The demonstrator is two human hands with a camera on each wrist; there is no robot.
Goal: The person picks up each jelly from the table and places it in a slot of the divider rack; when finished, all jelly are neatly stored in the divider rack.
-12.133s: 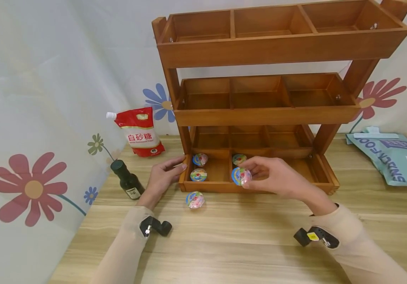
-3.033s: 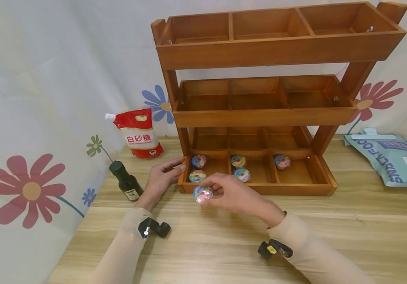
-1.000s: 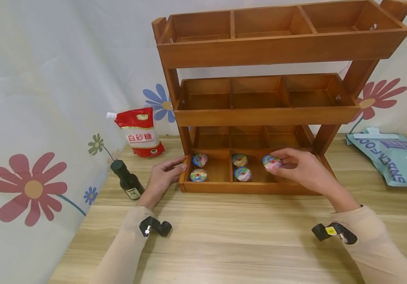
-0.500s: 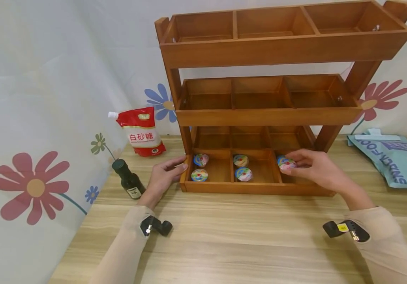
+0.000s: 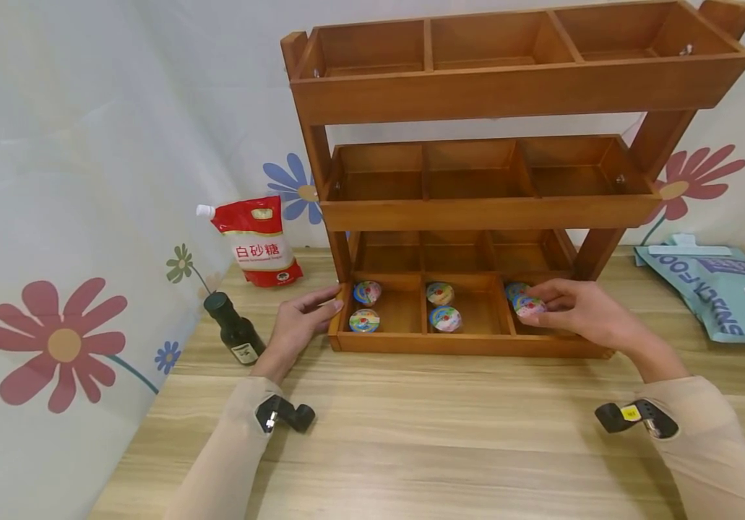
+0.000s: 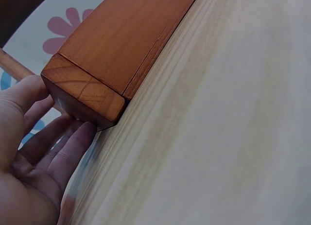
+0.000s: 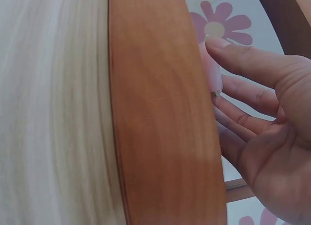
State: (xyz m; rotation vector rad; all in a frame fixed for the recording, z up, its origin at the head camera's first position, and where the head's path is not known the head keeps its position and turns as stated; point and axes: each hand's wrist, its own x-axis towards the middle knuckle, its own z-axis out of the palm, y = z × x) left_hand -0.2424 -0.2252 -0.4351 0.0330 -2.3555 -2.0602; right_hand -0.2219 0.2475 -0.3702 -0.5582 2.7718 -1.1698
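Note:
In the head view my right hand pinches a jelly cup with a pink and blue foil lid at the front left of the bottom tier's right compartment. Behind it sits another jelly cup, partly covered. In the right wrist view the held cup's pink side shows between thumb and fingers, above the tier's front board. My left hand rests against the left end of the wooden rack; its thumb and fingertips touch the corner in the left wrist view. Two cups stand in the left compartment, two in the middle.
Left of the rack stand a red and white sugar bag and a dark bottle. A teal snack pouch lies to the right. Two more divided tiers rise above the bottom one, with a flowered curtain behind.
My right hand set cups in the middle and right compartments, then picked the last cup off the table and carried it right into the right compartment. My left hand stayed put.

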